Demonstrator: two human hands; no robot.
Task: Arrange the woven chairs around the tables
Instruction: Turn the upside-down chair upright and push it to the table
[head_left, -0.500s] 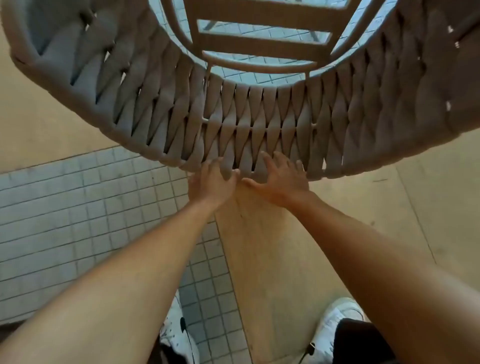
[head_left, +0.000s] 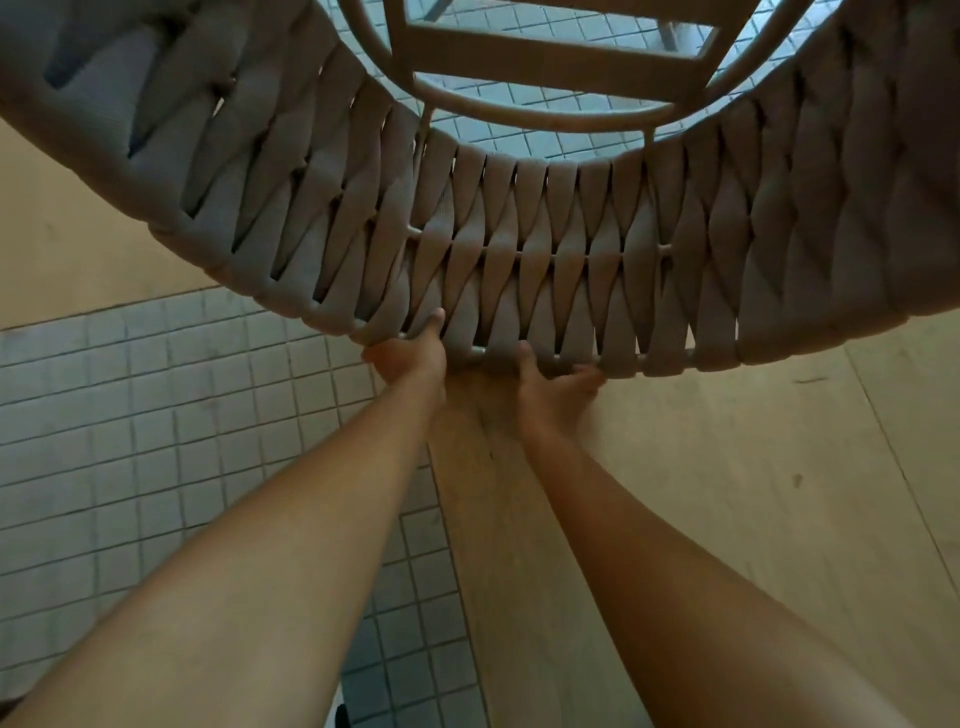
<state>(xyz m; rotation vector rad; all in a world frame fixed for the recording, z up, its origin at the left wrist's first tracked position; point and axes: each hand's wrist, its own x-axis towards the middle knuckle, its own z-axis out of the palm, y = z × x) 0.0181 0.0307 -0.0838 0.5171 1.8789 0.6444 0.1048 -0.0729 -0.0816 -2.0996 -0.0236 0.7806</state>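
A woven chair (head_left: 519, 244) with a curved back of grey-beige straps fills the top of the head view, seen from behind and above. Its slatted seat frame (head_left: 556, 67) shows through the middle. My left hand (head_left: 410, 353) grips the top rail of the back, thumb up over a strap. My right hand (head_left: 556, 384) holds the same rail just to the right, fingers curled under it. Both arms reach straight forward.
The floor under the chair is small grey-white tiles (head_left: 156, 415) on the left and beige wood-look planks (head_left: 727, 493) on the right and centre. A beige wall or step (head_left: 62, 249) lies at the left behind the tiles. No table is visible.
Both hands have closed on the chair's top rail; before they lay flat with fingers spread against it. The chair looks closer and larger, and my shoes have left the view.
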